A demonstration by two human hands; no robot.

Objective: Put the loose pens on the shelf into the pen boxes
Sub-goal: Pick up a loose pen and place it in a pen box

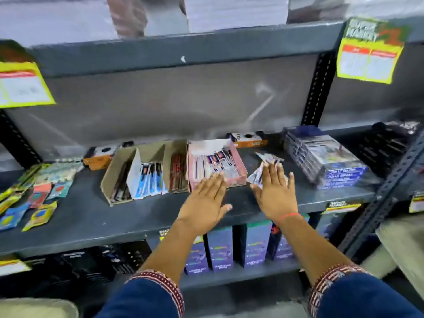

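**A:** status? where are hands + why

**B:** near first — both my arms reach in over the front edge of the shelf [96,216]. Left hand [207,198] flat, palm down, fingers spread, tips on the front lip of the pink box [216,164]. Holding nothing. My guess: it's there to pin the box so it doesn't slide when I load it.

**A:** right?

**B:** Right hand [276,193] also flat + splayed, laid over the loose pen packs [267,162] just beside the pink box's right wall. Fingers apart, not closed on anything yet — looks like pressing/corralling the pile, not a pinch. Some packs poke out past my fingertips, further back.

**A:** so pens still out of the box

**B:** yes, on bare shelf, touching or nearly touching the box side; blur, can't tell which. Box is already part full, packs standing on end in rows, so room seems to be at the front, by my left hand.

**A:** other boxes?

**B:** left of pink: a cardboard box [177,167] w/ red pens, then a white box [148,177] w/ blue ones, then a tan box [117,180], all angled open-side up so stock drops in. Loose packs look closest to the pink box's stock, so that one's my pick — a judgement, print is too blurred to read.

**A:** behind?

**B:** orange-white cartons [250,138] against the back panel, wrapped stack [325,159] far right. Not part of this.

**A:** next

**B:** prob. close right hand on the pile, lift over the wall. Risk: slick packs fan out.
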